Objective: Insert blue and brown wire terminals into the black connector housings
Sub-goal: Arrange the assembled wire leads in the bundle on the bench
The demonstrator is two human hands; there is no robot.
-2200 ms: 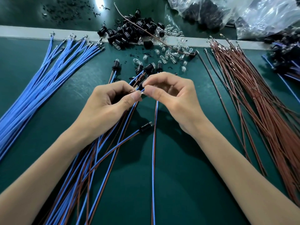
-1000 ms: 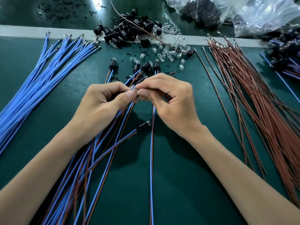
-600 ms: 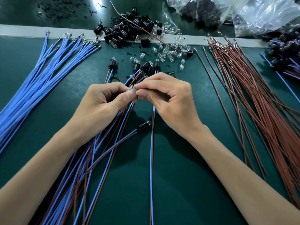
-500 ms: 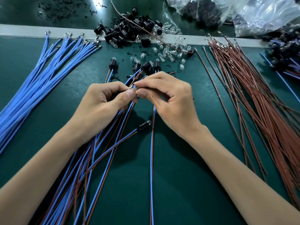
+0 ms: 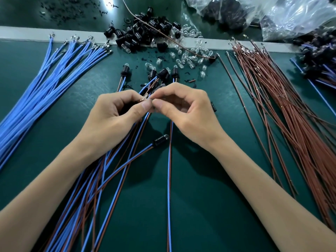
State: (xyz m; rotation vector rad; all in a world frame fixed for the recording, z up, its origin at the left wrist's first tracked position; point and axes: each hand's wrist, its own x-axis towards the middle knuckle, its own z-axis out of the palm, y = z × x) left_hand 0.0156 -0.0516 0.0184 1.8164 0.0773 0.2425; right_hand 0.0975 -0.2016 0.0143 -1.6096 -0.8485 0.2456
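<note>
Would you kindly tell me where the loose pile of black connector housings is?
In the head view, the pile of black connector housings sits top centre on the pale strip, between the blue wires and brown wires.

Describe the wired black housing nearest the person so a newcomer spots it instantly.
On the green mat, look just below where the left hand and right hand meet. A black housing with a clear tip lies alone there, wires trailing down-left; the other wired housings sit beyond the hands.

Assembly workbench: green mat (image 5: 190, 206), bundled wires (image 5: 45, 84), loose housings (image 5: 145, 35).
</note>
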